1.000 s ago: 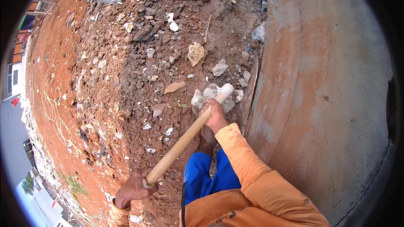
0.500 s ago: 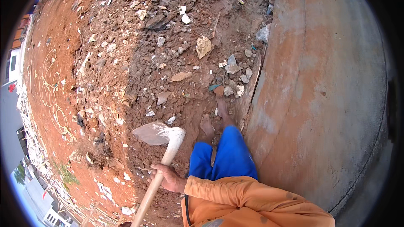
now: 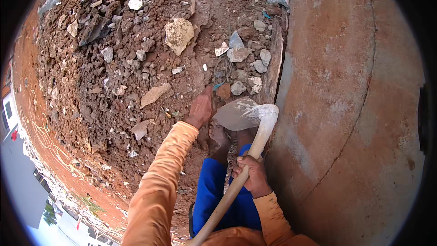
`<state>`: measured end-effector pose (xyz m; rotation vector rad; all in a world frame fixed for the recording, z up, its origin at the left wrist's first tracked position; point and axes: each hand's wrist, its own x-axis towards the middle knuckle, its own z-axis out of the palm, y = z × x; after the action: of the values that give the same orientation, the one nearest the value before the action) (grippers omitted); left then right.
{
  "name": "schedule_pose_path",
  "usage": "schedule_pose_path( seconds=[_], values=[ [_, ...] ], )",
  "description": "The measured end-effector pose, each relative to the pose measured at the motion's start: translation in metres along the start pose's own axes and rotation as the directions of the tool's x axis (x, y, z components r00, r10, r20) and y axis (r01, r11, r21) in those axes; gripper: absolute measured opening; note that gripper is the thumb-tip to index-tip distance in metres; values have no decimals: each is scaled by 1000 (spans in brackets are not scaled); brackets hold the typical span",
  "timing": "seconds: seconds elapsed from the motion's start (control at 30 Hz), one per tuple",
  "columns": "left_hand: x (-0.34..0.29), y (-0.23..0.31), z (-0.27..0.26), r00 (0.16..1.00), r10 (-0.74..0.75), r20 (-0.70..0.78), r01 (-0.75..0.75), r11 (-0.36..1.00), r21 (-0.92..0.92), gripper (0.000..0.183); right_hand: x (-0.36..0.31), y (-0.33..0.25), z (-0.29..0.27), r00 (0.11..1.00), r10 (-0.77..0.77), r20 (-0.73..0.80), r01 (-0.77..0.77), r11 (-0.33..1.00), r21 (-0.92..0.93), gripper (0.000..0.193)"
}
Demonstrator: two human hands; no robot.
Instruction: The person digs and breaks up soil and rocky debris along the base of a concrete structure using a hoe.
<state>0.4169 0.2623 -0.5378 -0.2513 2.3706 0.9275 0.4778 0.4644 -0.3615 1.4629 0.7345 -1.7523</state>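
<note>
My right hand (image 3: 251,173) is closed round the pale wooden handle (image 3: 226,200) of a hoe. The hoe's broad grey blade (image 3: 237,115) and white-smeared socket (image 3: 267,113) hang over my bare feet, with the blade pointing left. My left hand (image 3: 201,108) reaches down to the soil just left of the blade. Its fingertips are close to a small teal scrap (image 3: 218,86) and a reddish-brown stone (image 3: 223,92). Whether the fingers grip anything is hidden by the back of the hand.
Several grey stones (image 3: 238,88) lie ahead by a rough board edge (image 3: 274,64). A smooth concrete slab (image 3: 337,86) runs along the right. Lumpy soil with rubble and a large tan stone (image 3: 179,35) spreads left. Coiled pale cord (image 3: 41,127) lies further out.
The hoe has swung right, from left of my legs to above my feet. My left hand, barely showing at the lower edge before, has stretched down to the soil. My view has tilted closer.
</note>
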Motion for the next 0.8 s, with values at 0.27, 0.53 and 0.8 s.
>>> schedule_pose_path(
  seconds=[0.27,0.53,0.8],
  values=[
    [114,-56,120,989,-146,11,140,967,211,51,31,-11,-11,999,1,-41,-1,1000,6,17],
    [105,-77,97,999,-42,4,39,946,322,38,40,4,-12,996,5,-90,-3,1000,27,14],
    [-42,-32,-201,499,-360,-788,-36,900,-433,42,31,23,-22,995,29,-98,-30,1000,-8,13]
  ],
)
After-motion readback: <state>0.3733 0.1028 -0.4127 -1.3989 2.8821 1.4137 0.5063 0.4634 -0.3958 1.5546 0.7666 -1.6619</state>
